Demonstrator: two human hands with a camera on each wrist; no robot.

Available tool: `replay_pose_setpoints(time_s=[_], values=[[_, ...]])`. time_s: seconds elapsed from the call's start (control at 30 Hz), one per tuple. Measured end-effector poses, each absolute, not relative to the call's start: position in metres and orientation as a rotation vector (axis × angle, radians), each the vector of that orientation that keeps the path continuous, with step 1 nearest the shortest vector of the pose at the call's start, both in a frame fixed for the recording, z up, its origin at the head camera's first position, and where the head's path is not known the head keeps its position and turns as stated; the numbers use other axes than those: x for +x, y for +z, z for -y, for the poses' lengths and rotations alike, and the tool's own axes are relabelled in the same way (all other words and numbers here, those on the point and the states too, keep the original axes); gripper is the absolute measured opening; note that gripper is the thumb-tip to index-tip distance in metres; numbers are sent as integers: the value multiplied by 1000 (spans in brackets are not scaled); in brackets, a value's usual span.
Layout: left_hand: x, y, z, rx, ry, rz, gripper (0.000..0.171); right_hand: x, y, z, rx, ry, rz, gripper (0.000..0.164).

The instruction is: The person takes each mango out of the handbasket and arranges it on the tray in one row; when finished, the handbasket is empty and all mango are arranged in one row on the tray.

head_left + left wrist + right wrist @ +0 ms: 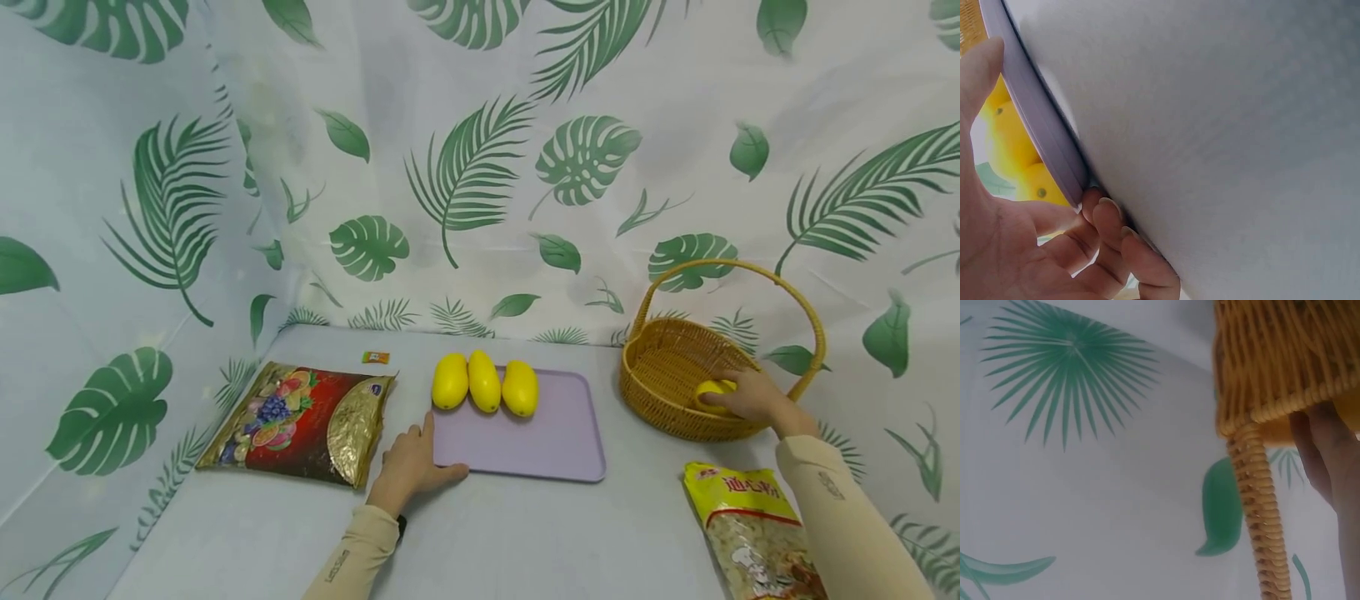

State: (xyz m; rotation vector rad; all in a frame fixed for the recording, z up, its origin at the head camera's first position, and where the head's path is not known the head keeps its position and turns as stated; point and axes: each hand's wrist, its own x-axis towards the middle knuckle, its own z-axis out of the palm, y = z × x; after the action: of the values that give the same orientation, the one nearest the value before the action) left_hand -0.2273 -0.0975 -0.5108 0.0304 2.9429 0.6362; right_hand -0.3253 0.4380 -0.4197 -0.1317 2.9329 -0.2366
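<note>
On the lavender tray (525,446) three yellow mangoes (484,383) lie side by side along its back left part. My left hand (408,468) is at the tray's front left corner, thumb by the front edge and index finger along the left side. In the left wrist view, the thumb and fingers touch the tray's rim (1041,125). At the right, my right hand (750,395) reaches over the rim of a wicker basket (660,412) and holds another yellow mango (711,395) inside it. The right wrist view shows only part of that hand, behind the basket's wall (1291,362).
A red and gold bag with fruit pictures (300,425) lies left of the tray. Behind it is a small orange and green packet (376,357). A yellow pasta bag (757,525) lies beside the right forearm. The basket's tall handle (806,312) arches over it; leaf-printed cloth (487,275) stands behind.
</note>
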Motion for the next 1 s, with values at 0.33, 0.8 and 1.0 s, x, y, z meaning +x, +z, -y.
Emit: replay_pose_setpoints(time_s=[0.33, 0.8, 1.0], values=[[-224, -510, 97, 40, 641, -2945, 116, -312, -399, -412, -168, -301, -3026, 84], [-229, -509, 100, 36, 629, -2947, 117, -295, -380, -363, -407, -398, -3155, 71], [-226, -511, 98, 42, 640, -2949, 118, -291, -387, -344, -475, -518, -3138, 68]])
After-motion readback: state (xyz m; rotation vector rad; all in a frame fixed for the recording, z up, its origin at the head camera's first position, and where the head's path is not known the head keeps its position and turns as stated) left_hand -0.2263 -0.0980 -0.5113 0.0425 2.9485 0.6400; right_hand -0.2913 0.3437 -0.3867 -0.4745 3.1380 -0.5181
